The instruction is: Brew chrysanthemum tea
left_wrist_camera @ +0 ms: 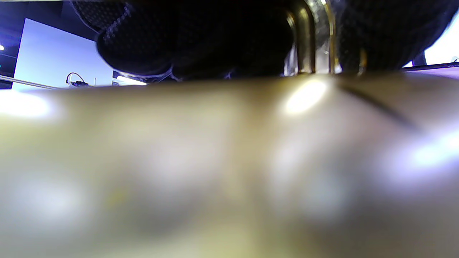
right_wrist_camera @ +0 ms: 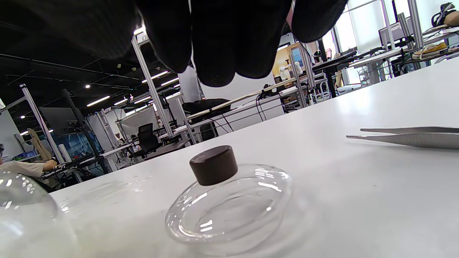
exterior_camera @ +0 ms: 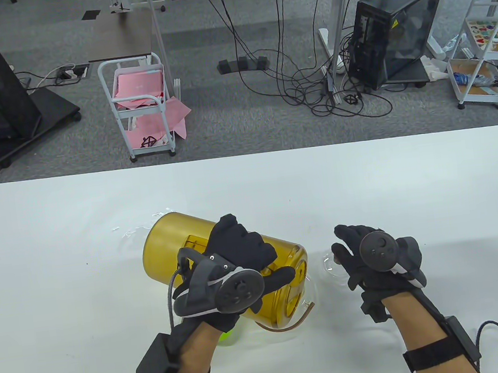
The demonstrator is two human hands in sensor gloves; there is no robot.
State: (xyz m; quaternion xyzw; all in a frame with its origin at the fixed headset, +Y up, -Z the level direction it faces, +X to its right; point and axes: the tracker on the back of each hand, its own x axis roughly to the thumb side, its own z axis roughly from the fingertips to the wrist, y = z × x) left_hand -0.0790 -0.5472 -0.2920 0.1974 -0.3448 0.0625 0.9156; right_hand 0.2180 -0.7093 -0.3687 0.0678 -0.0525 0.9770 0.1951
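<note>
A big amber-yellow see-through jug (exterior_camera: 179, 245) lies tilted, its mouth down to the right. My left hand (exterior_camera: 240, 260) grips it by its handle (left_wrist_camera: 308, 43), and its blurred wall (left_wrist_camera: 229, 161) fills the left wrist view. Under the mouth shows part of a clear glass vessel with a brown curved handle (exterior_camera: 293, 321), mostly hidden. A glass lid (right_wrist_camera: 229, 204) with a dark round knob (right_wrist_camera: 214, 165) lies on the table; its edge (exterior_camera: 329, 265) shows beside my right hand (exterior_camera: 342, 247). That hand hovers just above the lid with relaxed fingers (right_wrist_camera: 215, 46), not touching it.
Metal tweezers (right_wrist_camera: 412, 138) lie on the white table (exterior_camera: 412, 184) right of the lid. A yellow-green thing (exterior_camera: 225, 336) peeks out under my left wrist. Something clear and shiny (exterior_camera: 132, 230) lies behind the jug. Carts and cables stand beyond the far edge.
</note>
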